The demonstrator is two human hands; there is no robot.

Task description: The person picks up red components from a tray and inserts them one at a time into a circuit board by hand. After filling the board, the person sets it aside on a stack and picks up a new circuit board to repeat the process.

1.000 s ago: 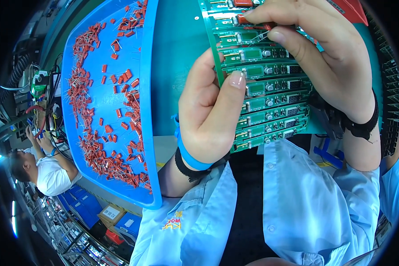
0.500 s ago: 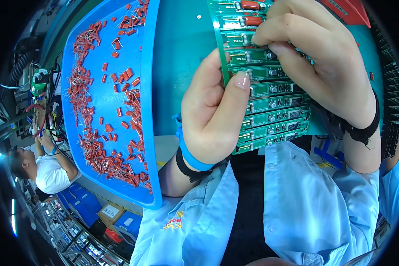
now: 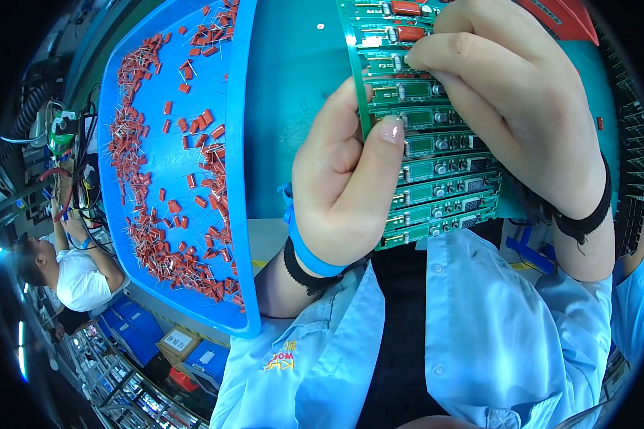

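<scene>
Green circuit panel (image 3: 421,145), left hand (image 3: 345,179) (gripping), right hand (image 3: 519,104) — overlapping

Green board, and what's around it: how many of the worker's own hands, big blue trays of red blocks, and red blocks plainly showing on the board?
Left hand plus right hand: 2
Big blue tray: 1
Red blocks plainly showing on the green board; others may be hidden: 2
Total: 5
</scene>
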